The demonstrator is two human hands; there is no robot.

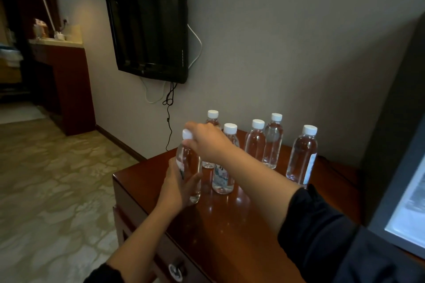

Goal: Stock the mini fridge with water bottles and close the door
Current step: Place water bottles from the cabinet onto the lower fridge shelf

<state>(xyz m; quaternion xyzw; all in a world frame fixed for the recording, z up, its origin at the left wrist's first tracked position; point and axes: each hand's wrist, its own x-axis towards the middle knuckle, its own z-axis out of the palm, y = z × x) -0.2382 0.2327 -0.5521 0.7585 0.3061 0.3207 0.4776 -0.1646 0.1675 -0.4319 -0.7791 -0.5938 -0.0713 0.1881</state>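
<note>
Clear plastic bottle (189,156), full, likely heavy and slick, by the wooden tabletop (230,225) left edge: left hand (177,187) grips its body, right hand (207,142) pinches its white cap (187,134).

Looks like a hotel room: flat television (149,27) mounted on a plain wall (299,41) with cables (169,108) hanging below, polished dark wooden cabinet (230,225) carrying identical water bottles (302,156), patterned carpet (46,179), matching wooden counter (69,76) beyond.
</note>
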